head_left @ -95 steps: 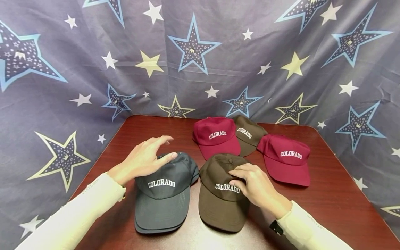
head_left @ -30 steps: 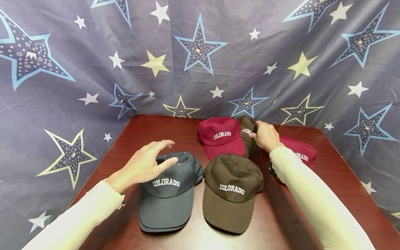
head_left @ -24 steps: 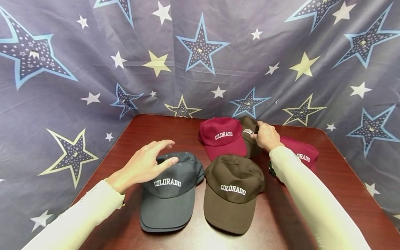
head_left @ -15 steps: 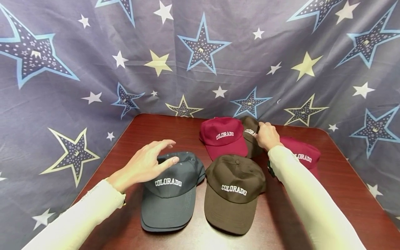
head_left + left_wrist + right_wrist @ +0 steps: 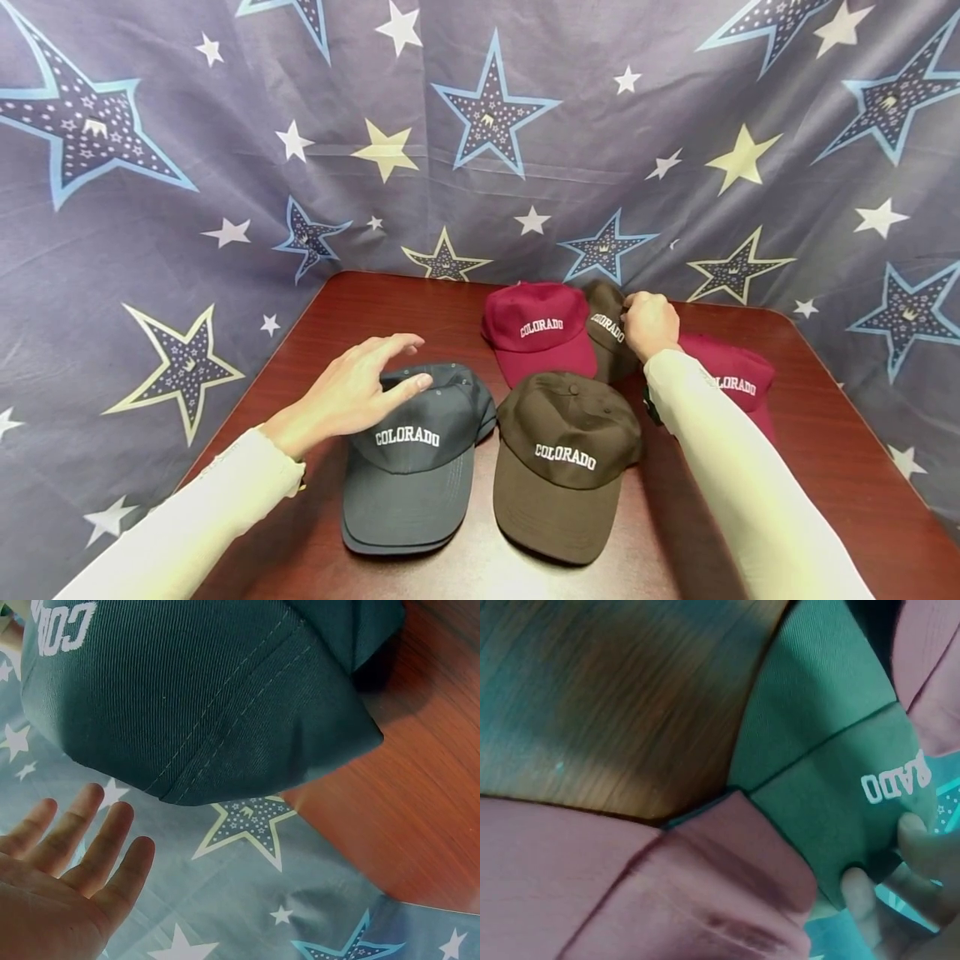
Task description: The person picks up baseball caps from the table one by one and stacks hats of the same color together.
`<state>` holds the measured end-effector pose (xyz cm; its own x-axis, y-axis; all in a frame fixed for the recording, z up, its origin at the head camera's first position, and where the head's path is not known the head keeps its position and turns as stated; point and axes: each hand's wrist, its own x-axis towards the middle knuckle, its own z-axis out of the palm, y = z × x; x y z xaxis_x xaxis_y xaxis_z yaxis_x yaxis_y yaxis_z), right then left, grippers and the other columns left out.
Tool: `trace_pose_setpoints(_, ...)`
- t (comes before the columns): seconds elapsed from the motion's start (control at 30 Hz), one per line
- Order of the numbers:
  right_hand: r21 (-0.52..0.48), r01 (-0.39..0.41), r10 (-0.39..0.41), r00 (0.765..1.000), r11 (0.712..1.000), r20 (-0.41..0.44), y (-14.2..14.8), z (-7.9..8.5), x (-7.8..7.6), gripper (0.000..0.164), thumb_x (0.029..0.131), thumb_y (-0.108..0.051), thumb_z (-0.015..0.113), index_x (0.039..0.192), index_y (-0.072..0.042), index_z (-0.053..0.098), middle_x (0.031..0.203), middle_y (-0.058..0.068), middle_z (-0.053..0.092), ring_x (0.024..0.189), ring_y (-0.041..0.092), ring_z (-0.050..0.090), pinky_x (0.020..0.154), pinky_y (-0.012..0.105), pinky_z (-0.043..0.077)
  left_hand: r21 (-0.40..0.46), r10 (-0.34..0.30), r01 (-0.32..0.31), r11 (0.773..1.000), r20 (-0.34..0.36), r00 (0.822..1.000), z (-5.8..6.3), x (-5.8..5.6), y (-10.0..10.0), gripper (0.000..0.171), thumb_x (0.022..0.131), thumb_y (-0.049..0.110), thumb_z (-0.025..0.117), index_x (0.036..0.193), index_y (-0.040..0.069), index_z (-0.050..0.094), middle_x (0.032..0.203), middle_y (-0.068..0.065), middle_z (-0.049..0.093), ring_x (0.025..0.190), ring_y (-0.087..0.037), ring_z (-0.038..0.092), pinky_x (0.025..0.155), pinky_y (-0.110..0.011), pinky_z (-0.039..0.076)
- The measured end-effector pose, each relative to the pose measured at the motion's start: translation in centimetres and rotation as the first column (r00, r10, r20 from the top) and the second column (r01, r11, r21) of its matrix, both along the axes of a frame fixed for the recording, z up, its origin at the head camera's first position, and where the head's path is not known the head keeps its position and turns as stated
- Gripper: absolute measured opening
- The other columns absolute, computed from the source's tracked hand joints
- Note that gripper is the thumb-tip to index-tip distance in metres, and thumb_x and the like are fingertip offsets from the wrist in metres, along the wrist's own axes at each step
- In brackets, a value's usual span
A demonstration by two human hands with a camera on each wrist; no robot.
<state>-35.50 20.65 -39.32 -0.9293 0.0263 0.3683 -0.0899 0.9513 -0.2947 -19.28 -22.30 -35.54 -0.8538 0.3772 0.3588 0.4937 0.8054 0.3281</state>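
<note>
My left hand (image 5: pixel 356 392), fingers spread and thumb out, hovers over the crown of a dark blue-grey baseball cap (image 5: pixel 408 437) lettered COLORADO; a second brim shows beneath its own. In the left wrist view the bare fingers (image 5: pixel 112 847) stand apart from the cap (image 5: pixel 172 697). At the back, my right hand (image 5: pixel 651 325) pinches the right side of a brown baseball cap (image 5: pixel 611 354). The right wrist view shows fingertips (image 5: pixel 859 896) at this cap's crown edge, close by its lettering (image 5: pixel 896 784). A nearer brown cap (image 5: pixel 566 417) lies right of the blue-grey ones.
One red cap (image 5: pixel 536 321) overlaps the far brown cap from the left. Another red cap (image 5: pixel 731 375) lies to its right, partly hidden by my right sleeve (image 5: pixel 735 458). Behind the wooden table (image 5: pixel 405 308) hangs a star-patterned cloth (image 5: pixel 450 200).
My right hand has left the nearer brown cap and reached forward to the far one, whose lettering now shows more fully. My left hand stays over the blue-grey cap. The head view has shifted slightly.
</note>
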Motion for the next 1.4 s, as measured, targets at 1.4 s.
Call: trace_pose_setpoints(1.4, -0.045, 0.010, -0.025, 0.937, 0.999, -0.348, 1.0, 5.2, 0.6, 0.015, 0.083, -0.011, 0.061, 0.092, -0.008, 0.072, 0.091, 0.016, 0.068, 0.082, 0.042, 0.060, 0.070, 0.056, 0.045, 0.011, -0.005, 0.005, 1.000, 0.015, 1.000, 0.0, -0.1, 0.1, 0.060, 0.083, 0.072, 0.051, 0.128, 0.033, 0.050, 0.110, 0.009, 0.060, 0.105, -0.010, 0.052, 0.087, -0.042, 0.044)
